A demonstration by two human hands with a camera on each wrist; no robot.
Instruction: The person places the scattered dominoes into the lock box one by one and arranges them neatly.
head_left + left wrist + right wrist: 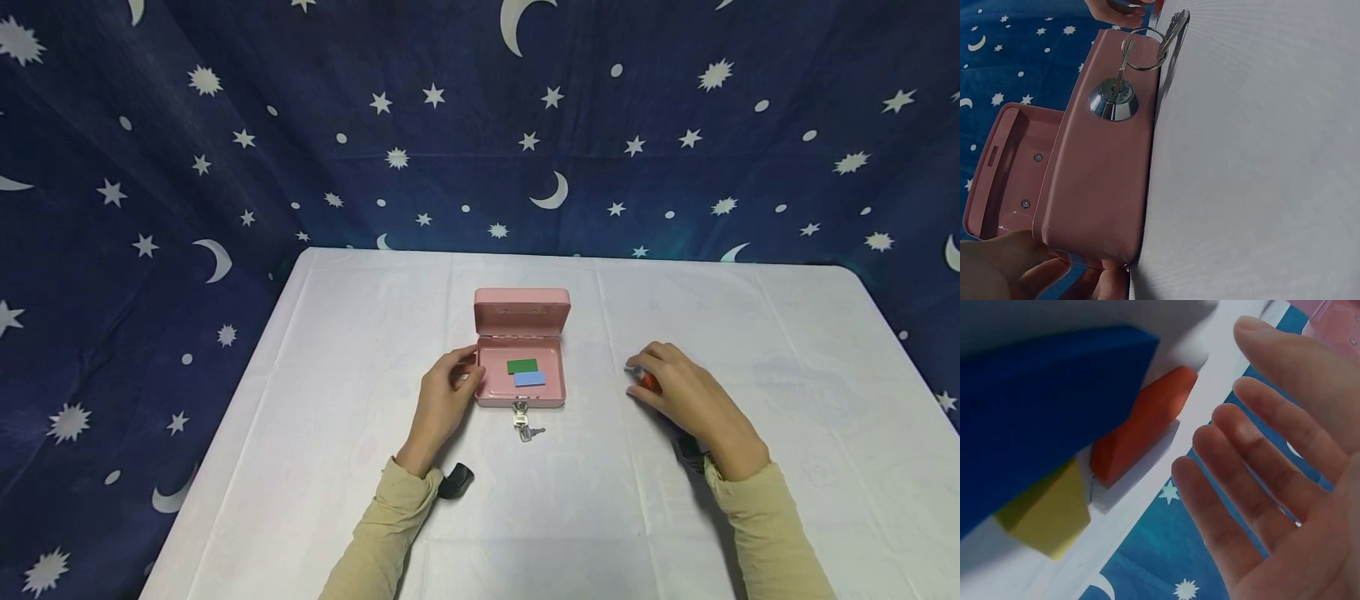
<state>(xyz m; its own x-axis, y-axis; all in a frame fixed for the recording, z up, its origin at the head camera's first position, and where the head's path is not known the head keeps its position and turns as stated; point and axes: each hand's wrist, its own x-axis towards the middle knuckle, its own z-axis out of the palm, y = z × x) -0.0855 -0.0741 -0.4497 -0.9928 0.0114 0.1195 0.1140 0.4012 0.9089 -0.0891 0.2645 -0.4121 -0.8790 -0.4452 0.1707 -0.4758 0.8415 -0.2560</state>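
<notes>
One pink box [497, 388] sits on the white tabletop [562, 517] in the head view, lid [522, 317] raised, a green block [521, 366] and a pale blue block [529, 379] inside, keys [527, 432] at its front; the left hand [441, 402] holds its left end, while the right hand [686, 404] hovers well apart, over an orange block [649, 382]. Left wrist view: bent fingers against the box's end, one of the keys in the silver lock [1114, 103]. Right wrist view: the right hand is wide, fingers spread, gripping nothing, near the orange block, a yellow block [1054, 512] and a large blue block [1054, 403]
</notes>
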